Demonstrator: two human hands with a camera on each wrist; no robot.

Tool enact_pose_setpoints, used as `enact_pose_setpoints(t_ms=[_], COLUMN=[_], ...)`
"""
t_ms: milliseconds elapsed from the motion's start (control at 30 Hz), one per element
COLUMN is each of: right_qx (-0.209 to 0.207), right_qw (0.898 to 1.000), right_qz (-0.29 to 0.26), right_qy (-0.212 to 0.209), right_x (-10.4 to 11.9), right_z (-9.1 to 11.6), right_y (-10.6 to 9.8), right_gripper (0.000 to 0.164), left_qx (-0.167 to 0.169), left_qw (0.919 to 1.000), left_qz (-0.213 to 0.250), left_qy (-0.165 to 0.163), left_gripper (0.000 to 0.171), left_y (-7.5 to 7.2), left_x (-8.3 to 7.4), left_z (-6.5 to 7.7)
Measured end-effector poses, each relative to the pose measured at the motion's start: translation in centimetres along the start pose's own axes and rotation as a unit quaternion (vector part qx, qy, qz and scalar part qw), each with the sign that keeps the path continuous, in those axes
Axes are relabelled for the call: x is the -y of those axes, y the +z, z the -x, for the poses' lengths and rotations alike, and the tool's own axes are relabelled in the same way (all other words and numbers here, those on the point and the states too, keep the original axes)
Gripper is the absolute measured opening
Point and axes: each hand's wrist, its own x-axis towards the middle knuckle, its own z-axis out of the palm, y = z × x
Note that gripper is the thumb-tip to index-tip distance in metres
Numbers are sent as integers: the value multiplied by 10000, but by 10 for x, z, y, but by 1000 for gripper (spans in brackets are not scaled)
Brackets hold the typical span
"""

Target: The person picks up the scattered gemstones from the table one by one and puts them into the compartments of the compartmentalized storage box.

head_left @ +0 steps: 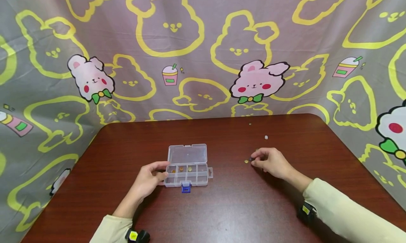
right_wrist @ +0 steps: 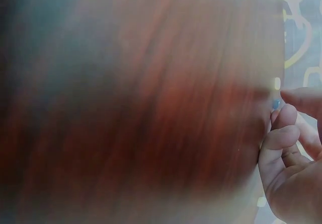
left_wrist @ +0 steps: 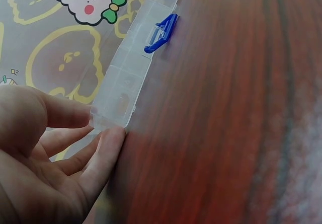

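My left hand [head_left: 147, 179] grips the left end of a clear plastic compartment box [left_wrist: 118, 78], thumb low on its side wall and fingers behind it. The lid [head_left: 188, 154] stands raised at the back, and a blue latch [head_left: 186, 187] hangs off the front. In the back row of compartments lie an orange-brown bead [head_left: 181, 169] and a pale yellowish bead [head_left: 189, 169]. Over on the right, my right hand [head_left: 271, 162] pinches a small dark bead [head_left: 251, 159] between thumb and index fingertip, low at the tabletop; it looks bluish in the right wrist view.
A flat yellow bead [head_left: 246, 161] lies just left of the right fingertips. Farther back are a white bead [head_left: 266, 137] and a tiny bead [head_left: 250, 124] near the table's far edge. A patterned curtain [head_left: 196, 70] hangs behind the brown table [head_left: 228, 207].
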Motion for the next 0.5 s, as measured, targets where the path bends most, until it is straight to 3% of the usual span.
enact_pose_setpoints(t_ms=[500], right_qx=[121], right_qw=[9998], right_qz=[117], right_qy=[-76], right_x=[3], right_z=[-7], right_y=[2], right_gripper=[14], left_qx=[-40], left_qw=[10000], left_qz=[-4], left_qy=[2], left_gripper=[35], left_y=[0], left_x=[1], left_z=[0])
